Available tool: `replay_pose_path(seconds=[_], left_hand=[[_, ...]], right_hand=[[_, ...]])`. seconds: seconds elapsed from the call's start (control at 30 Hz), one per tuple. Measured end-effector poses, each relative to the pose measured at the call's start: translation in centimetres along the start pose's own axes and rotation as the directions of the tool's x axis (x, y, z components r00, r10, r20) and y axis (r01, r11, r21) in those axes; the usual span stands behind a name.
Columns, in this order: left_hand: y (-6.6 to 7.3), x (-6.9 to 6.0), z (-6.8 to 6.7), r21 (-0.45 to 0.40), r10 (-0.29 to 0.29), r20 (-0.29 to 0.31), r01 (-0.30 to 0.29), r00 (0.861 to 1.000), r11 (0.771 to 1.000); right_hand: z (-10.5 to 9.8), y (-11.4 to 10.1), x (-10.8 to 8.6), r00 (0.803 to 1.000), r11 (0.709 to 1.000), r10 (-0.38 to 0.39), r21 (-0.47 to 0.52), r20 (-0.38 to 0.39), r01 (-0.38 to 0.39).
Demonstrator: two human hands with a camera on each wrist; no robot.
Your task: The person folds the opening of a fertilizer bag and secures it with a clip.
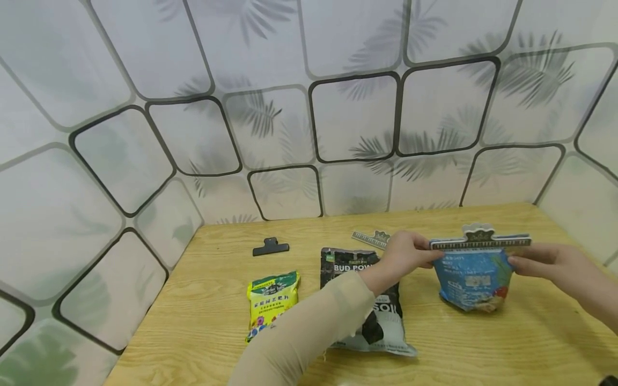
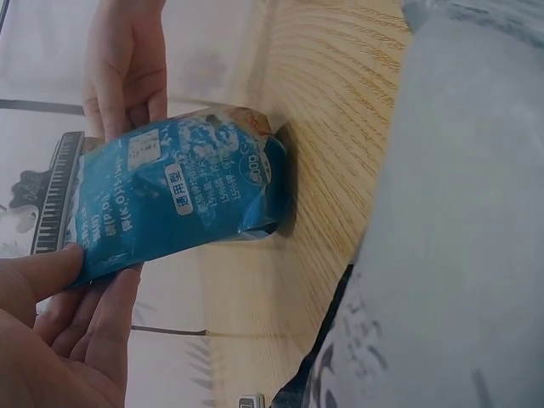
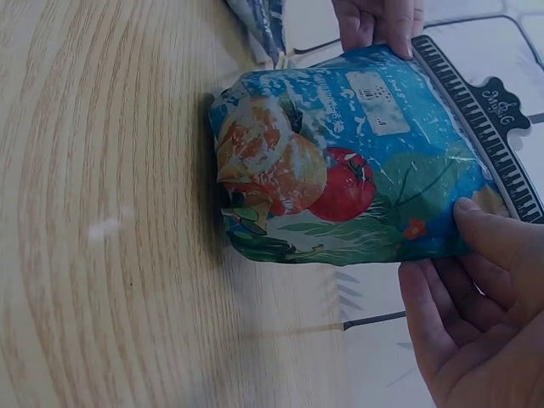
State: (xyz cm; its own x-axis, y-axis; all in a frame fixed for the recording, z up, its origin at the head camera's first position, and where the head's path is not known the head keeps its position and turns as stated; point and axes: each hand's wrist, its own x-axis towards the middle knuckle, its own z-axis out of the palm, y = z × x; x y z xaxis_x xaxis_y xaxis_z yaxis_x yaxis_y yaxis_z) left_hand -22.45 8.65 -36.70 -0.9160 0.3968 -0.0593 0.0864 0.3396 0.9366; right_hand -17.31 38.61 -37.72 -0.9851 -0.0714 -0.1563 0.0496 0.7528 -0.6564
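Observation:
A blue bag (image 1: 475, 279) with vegetable pictures stands on the table at the right, its top edge held in a long piano-key clip (image 1: 480, 241). My left hand (image 1: 403, 252) pinches the bag's upper left corner just under the clip. At the upper right corner my right hand (image 1: 555, 262) pinches it between thumb and fingers. In the left wrist view the bag (image 2: 183, 187) shows its printed back, with the left hand (image 2: 76, 331) at one corner. The right wrist view shows the tomato on the bag (image 3: 340, 161) and the right hand (image 3: 484, 306) gripping near the clip (image 3: 484, 127).
A black and grey soil bag (image 1: 386, 332) lies left of the blue bag, partly behind my left forearm. Farther left are a yellow and green bag (image 1: 272, 300) and a black clip (image 1: 271, 247). Another piano-key clip (image 1: 369, 239) lies behind the soil bag. A patterned wall backs the table.

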Motion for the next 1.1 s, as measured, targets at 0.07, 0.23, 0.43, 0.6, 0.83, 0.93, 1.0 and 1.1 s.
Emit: replay_pose_path(seconds=[0.07,0.23,0.43,0.6,0.83,0.93,1.0,1.1], left_hand=[[-0.02,0.01,0.00,-0.004,-0.010,-0.006,0.010,1.000,1.000],[-0.01,0.08,0.08,-0.020,-0.032,-0.022,0.032,0.999,0.999],[0.14,0.04,0.12,-0.011,-0.038,-0.030,0.037,0.999,0.999],[0.00,-0.03,0.18,-0.028,-0.032,-0.022,0.032,0.999,0.999],[-0.19,-0.10,0.36,-0.050,-0.039,-0.030,0.038,0.999,0.998],[-0.30,-0.11,0.48,-0.048,-0.043,-0.029,0.041,0.999,0.998],[-0.38,-0.12,0.58,-0.054,-0.044,-0.024,0.043,0.999,0.998],[-0.52,-0.15,0.73,-0.068,-0.041,-0.016,0.039,0.999,0.997]], right_hand=[[0.00,-0.02,0.02,1.000,1.000,0.000,-0.006,-0.003,0.000],[-0.02,-0.08,0.09,1.000,1.000,0.004,-0.021,-0.013,-0.005],[-0.06,-0.13,0.16,1.000,0.999,0.010,-0.039,-0.021,-0.011],[-0.10,-0.17,0.15,1.000,0.999,0.017,-0.047,-0.012,-0.018],[-0.25,0.02,0.20,0.999,0.997,0.031,-0.074,0.012,-0.030],[-0.30,0.04,0.09,0.999,0.996,0.033,-0.086,0.023,-0.031],[-0.26,0.00,-0.03,0.999,0.995,0.029,-0.096,0.025,-0.026],[-0.21,-0.18,-0.17,0.999,0.994,0.022,-0.107,0.033,-0.018]])
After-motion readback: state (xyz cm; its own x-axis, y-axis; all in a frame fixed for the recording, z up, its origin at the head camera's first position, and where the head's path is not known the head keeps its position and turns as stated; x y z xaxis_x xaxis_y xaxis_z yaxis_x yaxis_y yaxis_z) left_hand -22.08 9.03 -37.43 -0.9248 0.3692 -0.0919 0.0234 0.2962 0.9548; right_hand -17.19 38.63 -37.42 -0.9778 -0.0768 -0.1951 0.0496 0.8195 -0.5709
